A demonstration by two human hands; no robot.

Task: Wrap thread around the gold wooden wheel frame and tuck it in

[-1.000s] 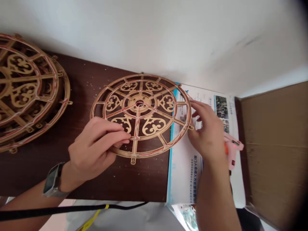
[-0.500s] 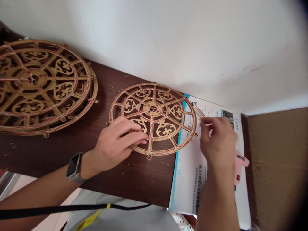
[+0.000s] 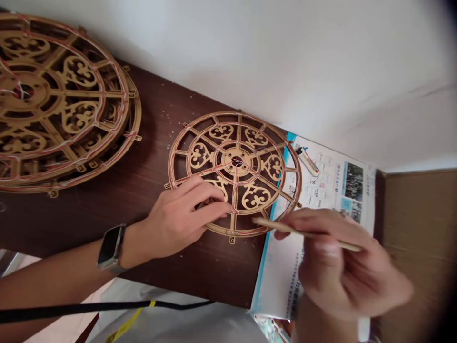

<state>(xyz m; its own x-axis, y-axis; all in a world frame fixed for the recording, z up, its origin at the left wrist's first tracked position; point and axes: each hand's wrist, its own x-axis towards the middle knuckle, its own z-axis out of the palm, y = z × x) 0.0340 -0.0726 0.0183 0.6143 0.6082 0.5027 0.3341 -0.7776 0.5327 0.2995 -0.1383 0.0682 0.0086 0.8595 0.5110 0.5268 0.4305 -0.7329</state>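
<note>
head-worn camera, facing down and forward, close above left hand (image 3: 180, 214), right hand (image 3: 342, 264)

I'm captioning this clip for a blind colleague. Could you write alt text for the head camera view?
A left hand rests on an ornate wooden wheel frame strung with red and white strands, on a dark wooden table. A right hand holds a thin wooden stick over a printed sheet. A stack of similar frames lies to the left.

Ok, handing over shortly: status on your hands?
Left hand on fretted wooden wheel; right hand holding thin wooden stick; stacked wheels to the left.
</note>
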